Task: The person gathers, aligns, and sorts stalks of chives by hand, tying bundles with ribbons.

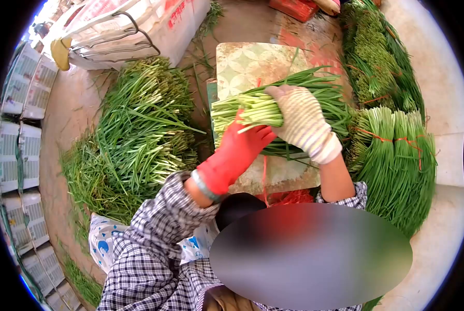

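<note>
My right hand (302, 122), in a cream striped knit glove, is wrapped around a bunch of chives (260, 110) with its pale cut ends pointing left. My left hand (242, 147), in a red rubber glove, cups the underside of the same bunch near the cut ends, thumb up against the stalks. More chives (221, 114) lie beneath and behind it on the patterned board (247, 62). A red tie strip (265, 176) hangs over the board's near edge. The fingertips of both hands are partly hidden.
A large loose heap of chives (144, 135) lies on the floor at left. Tied bundles (392, 150) stand at right, with more bundles (379, 57) behind. A white sack-lined basket (128, 31) is at the upper left; stacked crates (25, 155) line the far left.
</note>
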Action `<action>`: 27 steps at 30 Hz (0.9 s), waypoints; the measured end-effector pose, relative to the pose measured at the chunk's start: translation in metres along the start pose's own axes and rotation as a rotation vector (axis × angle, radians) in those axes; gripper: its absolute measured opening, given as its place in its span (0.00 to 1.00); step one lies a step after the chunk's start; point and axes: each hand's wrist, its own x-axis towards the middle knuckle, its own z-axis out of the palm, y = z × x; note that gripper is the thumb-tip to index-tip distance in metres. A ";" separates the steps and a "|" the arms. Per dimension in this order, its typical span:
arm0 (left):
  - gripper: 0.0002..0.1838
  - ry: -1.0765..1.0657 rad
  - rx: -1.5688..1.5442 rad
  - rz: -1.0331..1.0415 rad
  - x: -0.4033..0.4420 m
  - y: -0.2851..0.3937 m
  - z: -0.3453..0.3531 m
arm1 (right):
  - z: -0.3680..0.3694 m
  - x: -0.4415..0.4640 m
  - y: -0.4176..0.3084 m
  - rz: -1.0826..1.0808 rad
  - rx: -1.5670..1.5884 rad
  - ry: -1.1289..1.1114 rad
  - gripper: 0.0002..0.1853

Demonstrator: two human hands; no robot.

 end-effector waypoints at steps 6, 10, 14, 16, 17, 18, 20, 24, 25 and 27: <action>0.24 -0.047 -1.553 -0.742 -0.055 0.020 -0.080 | 0.043 0.011 -0.007 -0.040 -0.083 -0.067 0.31; 0.23 0.179 -1.176 -0.674 -0.039 -0.007 -0.100 | 0.057 0.012 -0.012 -0.018 -0.151 -0.137 0.25; 0.25 0.256 -0.726 -0.213 0.033 -0.050 -0.097 | 0.037 0.023 -0.022 -0.027 -0.129 -0.232 0.21; 0.27 0.200 -0.462 -0.082 0.063 -0.088 -0.069 | 0.033 0.032 -0.029 -0.012 -0.116 -0.437 0.26; 0.32 0.055 -0.243 0.212 0.075 -0.107 -0.052 | 0.035 0.031 -0.028 -0.010 -0.116 -0.434 0.26; 0.34 -0.024 -0.119 0.355 0.080 -0.108 -0.050 | 0.041 0.029 -0.024 -0.020 -0.129 -0.383 0.31; 0.37 -0.362 -0.205 0.153 0.093 -0.095 -0.052 | 0.042 0.023 -0.020 -0.050 -0.200 -0.182 0.49; 0.49 -0.560 -0.290 -0.146 0.092 -0.083 -0.047 | 0.051 -0.005 0.006 0.127 -0.303 -0.122 0.61; 0.53 -0.591 -0.245 -0.123 0.093 -0.077 -0.046 | 0.057 -0.007 0.012 0.126 -0.304 -0.126 0.61; 0.57 -0.619 -0.200 -0.099 0.095 -0.059 -0.043 | 0.067 -0.009 0.019 0.123 -0.076 -0.110 0.60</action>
